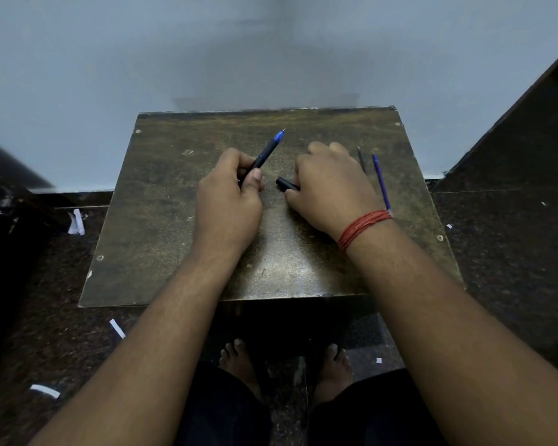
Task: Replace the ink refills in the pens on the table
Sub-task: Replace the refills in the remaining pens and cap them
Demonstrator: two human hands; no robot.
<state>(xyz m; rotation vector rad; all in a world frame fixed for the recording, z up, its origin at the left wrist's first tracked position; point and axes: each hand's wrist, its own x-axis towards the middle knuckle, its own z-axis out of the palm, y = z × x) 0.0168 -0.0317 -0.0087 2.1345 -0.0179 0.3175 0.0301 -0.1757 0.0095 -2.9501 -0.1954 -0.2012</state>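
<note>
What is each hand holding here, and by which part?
The left hand grips the blue-tipped pen by its lower barrel, tip pointing away. The right hand holds a black cap-like piece by one end, against the table.

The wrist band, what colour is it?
Red, a thread band on the right wrist, seen in the head view.

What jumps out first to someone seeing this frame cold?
The left hand mid-table, closed in a grip on a dark pen whose blue tip points up and away towards the wall. Next, the right hand, red thread band at its wrist, pressing down on a short black pen piece. Two loose refills, one blue and one dark, lie on the worn table just right of that hand.
</note>
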